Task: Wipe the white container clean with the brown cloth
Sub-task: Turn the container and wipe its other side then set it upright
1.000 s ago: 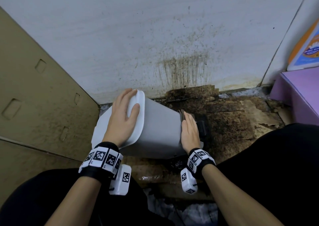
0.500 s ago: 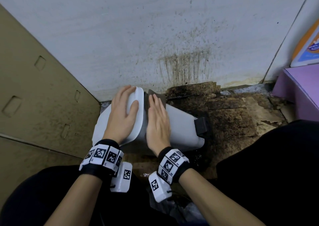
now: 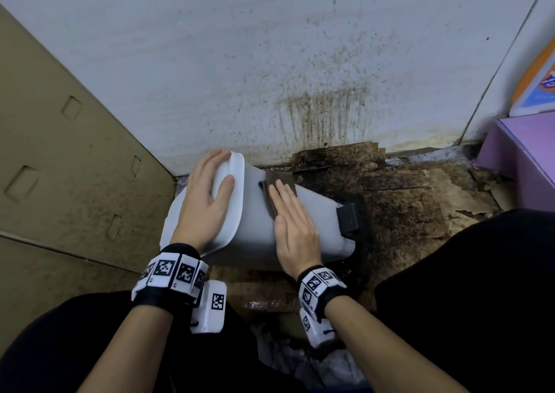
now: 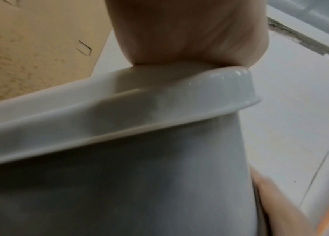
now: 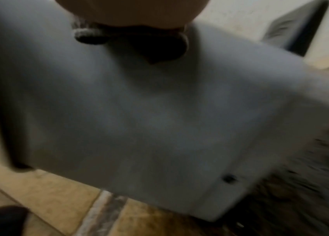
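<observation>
While the left hand (image 3: 207, 203) lies flat bracing the white container (image 3: 255, 230) lid, the flat-fingered right hand (image 3: 292, 227) should press the brown cloth (image 3: 277, 179) evenly along its side.

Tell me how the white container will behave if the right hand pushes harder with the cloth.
The white container lies on its side on stained cardboard, so it would probably slide or rock. The left hand on its lid end likely checks that. Its glossy plastic looks slippery, so the brown cloth under the flat right hand should glide easily.
</observation>
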A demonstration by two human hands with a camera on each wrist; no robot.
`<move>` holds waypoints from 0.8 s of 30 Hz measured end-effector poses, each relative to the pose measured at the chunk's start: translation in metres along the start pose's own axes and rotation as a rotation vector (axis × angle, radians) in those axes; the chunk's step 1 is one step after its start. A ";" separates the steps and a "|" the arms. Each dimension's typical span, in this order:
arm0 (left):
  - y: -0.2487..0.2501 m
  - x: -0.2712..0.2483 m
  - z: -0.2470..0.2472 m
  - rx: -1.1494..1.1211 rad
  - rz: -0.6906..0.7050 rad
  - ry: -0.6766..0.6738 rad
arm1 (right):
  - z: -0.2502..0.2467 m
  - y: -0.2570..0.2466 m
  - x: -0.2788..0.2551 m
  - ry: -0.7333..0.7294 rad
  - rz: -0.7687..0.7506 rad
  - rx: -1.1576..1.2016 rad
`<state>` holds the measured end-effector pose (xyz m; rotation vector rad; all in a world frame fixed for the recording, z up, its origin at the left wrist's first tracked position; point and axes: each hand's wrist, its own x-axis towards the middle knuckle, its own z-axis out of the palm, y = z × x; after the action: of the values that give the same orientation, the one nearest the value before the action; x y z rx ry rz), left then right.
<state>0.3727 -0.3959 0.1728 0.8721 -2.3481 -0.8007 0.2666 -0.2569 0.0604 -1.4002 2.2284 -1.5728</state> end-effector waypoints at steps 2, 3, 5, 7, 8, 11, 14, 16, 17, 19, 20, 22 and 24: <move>0.000 0.001 -0.002 -0.013 -0.013 -0.006 | -0.005 0.019 -0.008 -0.010 0.034 -0.011; 0.000 0.001 -0.002 -0.019 -0.018 -0.010 | -0.007 0.029 -0.012 -0.013 0.061 -0.014; 0.001 0.000 -0.002 -0.027 -0.018 -0.013 | -0.012 0.050 -0.023 -0.027 0.110 -0.017; 0.001 0.000 -0.002 -0.032 -0.017 -0.003 | -0.017 0.067 -0.035 -0.058 0.144 -0.024; 0.001 0.000 -0.002 -0.034 -0.019 0.002 | -0.019 0.074 -0.041 -0.071 0.159 -0.030; 0.002 0.001 -0.002 -0.036 -0.015 0.012 | -0.023 0.084 -0.052 -0.050 0.200 -0.030; 0.004 0.002 0.000 -0.017 -0.008 0.004 | -0.020 0.085 -0.052 0.001 0.225 -0.005; 0.004 0.002 0.001 0.003 -0.009 0.002 | -0.014 0.081 -0.050 0.025 0.244 0.005; 0.004 0.003 0.001 0.015 -0.007 0.004 | -0.011 0.078 -0.049 0.043 0.260 0.012; 0.005 0.003 0.002 0.033 -0.001 0.007 | -0.003 0.068 -0.046 0.105 0.311 0.032; 0.006 0.003 0.003 0.037 0.001 0.006 | 0.001 0.061 -0.043 0.142 0.343 0.046; 0.006 0.004 0.003 0.039 -0.001 0.007 | 0.010 0.042 -0.034 0.198 0.395 0.088; 0.007 0.005 0.004 0.035 -0.005 0.006 | 0.016 0.020 -0.021 0.212 0.420 0.114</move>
<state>0.3644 -0.3934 0.1757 0.8936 -2.3620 -0.7594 0.2751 -0.2526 0.0288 -0.7010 2.3004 -1.7181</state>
